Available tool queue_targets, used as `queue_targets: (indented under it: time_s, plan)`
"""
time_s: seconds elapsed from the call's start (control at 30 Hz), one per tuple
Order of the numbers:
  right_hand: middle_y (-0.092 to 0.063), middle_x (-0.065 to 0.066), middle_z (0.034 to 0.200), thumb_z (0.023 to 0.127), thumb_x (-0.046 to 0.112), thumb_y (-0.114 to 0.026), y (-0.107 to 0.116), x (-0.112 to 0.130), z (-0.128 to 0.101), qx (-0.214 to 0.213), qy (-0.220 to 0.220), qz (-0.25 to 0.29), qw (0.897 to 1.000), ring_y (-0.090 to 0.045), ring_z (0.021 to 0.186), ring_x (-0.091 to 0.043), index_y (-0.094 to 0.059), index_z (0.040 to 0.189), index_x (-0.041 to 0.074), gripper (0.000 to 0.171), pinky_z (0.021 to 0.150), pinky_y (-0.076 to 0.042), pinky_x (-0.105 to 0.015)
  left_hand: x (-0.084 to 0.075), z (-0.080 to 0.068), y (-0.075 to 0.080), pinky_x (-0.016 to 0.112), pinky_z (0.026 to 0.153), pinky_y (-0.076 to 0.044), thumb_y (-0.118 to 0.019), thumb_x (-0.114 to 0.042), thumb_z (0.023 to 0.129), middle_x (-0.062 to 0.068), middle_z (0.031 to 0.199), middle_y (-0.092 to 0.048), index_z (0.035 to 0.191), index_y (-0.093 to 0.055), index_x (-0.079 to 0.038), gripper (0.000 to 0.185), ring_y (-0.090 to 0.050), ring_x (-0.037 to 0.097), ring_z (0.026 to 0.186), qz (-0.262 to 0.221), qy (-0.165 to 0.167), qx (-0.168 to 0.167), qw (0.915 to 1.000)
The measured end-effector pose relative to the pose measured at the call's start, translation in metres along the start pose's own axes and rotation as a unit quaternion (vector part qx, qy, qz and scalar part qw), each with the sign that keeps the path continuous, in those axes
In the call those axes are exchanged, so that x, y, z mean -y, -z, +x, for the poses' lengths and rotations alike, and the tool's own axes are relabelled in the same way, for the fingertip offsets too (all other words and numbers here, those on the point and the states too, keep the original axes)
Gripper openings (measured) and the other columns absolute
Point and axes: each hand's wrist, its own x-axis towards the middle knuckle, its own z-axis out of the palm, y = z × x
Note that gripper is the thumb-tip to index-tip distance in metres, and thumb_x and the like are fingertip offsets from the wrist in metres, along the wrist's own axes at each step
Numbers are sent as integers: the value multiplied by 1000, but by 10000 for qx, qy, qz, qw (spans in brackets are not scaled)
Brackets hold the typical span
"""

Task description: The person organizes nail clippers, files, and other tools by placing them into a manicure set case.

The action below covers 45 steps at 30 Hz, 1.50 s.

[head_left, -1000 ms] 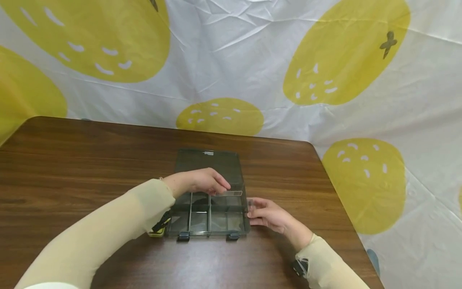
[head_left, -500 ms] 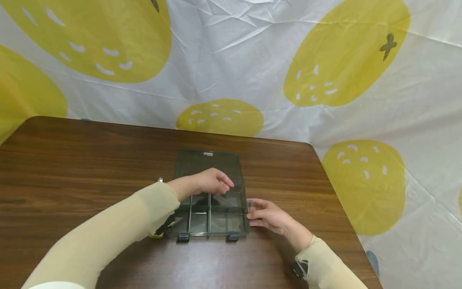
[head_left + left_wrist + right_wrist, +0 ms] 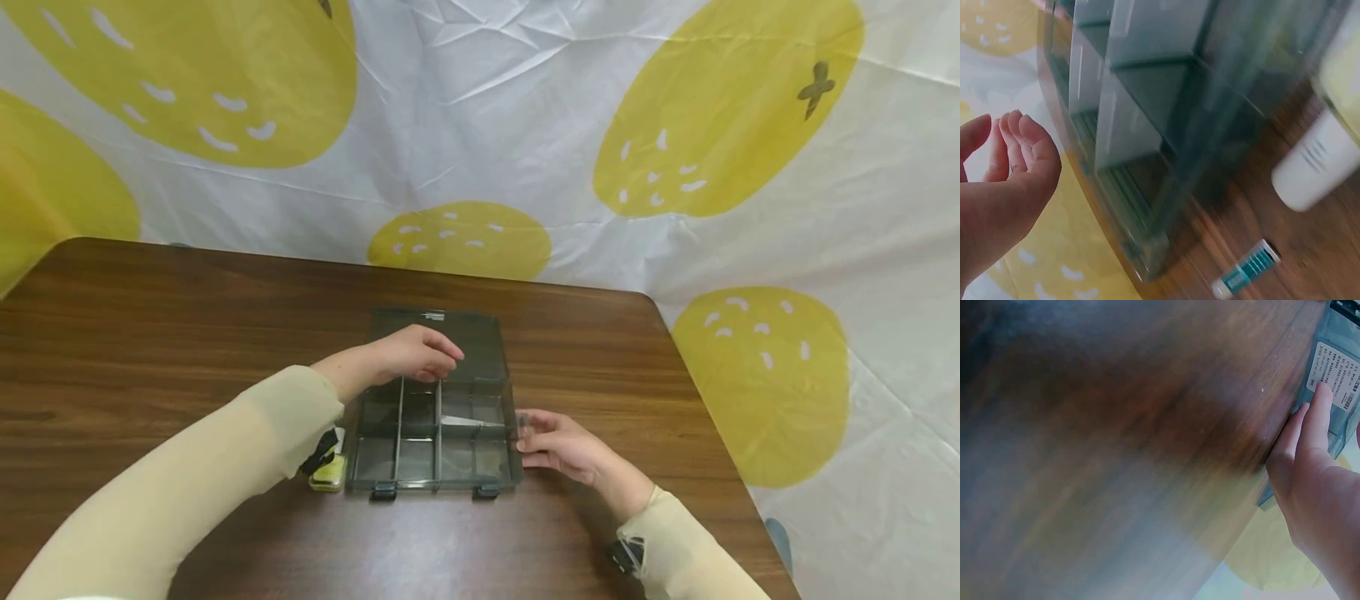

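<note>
A smoky clear compartment box (image 3: pixel 431 483) lies on the brown table with its lid (image 3: pixel 483 350) folded flat behind it. My left hand (image 3: pixel 420 354) hovers over the box's back row and the lid hinge, its fingers loosely curled and holding nothing (image 3: pixel 1004 169). A clear divider strip (image 3: pixel 471 422) lies slanted in a right-hand compartment. My right hand (image 3: pixel 551 442) rests with straight fingers against the box's right wall, and in the right wrist view its fingertips (image 3: pixel 1319 400) touch a white label on the box (image 3: pixel 1341 337).
A small yellow object (image 3: pixel 328 473) sits at the box's front left corner. In the left wrist view, a white cylinder (image 3: pixel 1313 165) and a small teal-and-white tube (image 3: pixel 1247 269) lie on the wood. The table's (image 3: pixel 187 333) rounded right edge meets a white and yellow cloth (image 3: pixel 750 375).
My left hand let go of the clear divider strip, which now lies in the box, and drew back toward the lid. My right hand stayed against the box's side.
</note>
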Motion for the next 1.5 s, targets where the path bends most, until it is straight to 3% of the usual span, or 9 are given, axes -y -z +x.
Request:
queue_targets:
  time_s: [0.2,0.43,0.7,1.1,1.33,1.5]
  plan:
    - [-59,-2,101,85,-8,-50,1,0,1,14,3,34,10000,-60,89,-10,-20,140,-15,63,82,-54,-29,10,-14,23,37,93,-47,-48,-16,97,20,127,-54,130,-49,2,38,-56,26,111,-185,69,-129,9997]
    - [-58,-2,101,86,-6,-50,1,-1,1,28,-10,3,10000,-59,88,-9,-20,140,-15,63,82,-54,-28,32,-28,48,26,82,-50,-47,-17,97,18,122,-55,131,-46,6,41,-58,9,91,-333,157,-376,9986]
    - [-57,-2,100,85,-7,-51,0,-1,0,-2,-25,-13,10000,-59,87,-9,-20,140,-15,64,82,-54,-28,56,-48,68,19,71,-49,-45,-21,98,0,95,-57,127,-44,10,43,-55,4,78,-546,328,-660,9958]
    - [-55,-2,99,86,-5,-51,1,0,0,17,-56,-69,10000,-59,87,-8,-18,142,-14,65,82,-53,-28,77,-57,77,20,71,-52,-48,-24,97,4,102,-57,126,-44,10,45,-56,3,77,-697,760,-927,9903]
    - [-55,-2,100,86,-5,-51,0,1,0,46,-46,-57,10000,-59,88,-8,-17,141,-14,65,84,-53,-29,88,-57,76,19,66,-52,-52,-21,95,1,92,-58,121,-47,10,41,-56,4,73,-776,976,-1124,9858]
    - [-55,-3,102,86,-5,-51,-2,2,0,24,-71,-39,10000,-59,88,-8,-17,142,-14,65,83,-53,-29,94,-55,72,19,58,-51,-56,-17,92,-2,79,-57,112,-53,10,34,-53,5,66,-548,1120,-1401,9823]
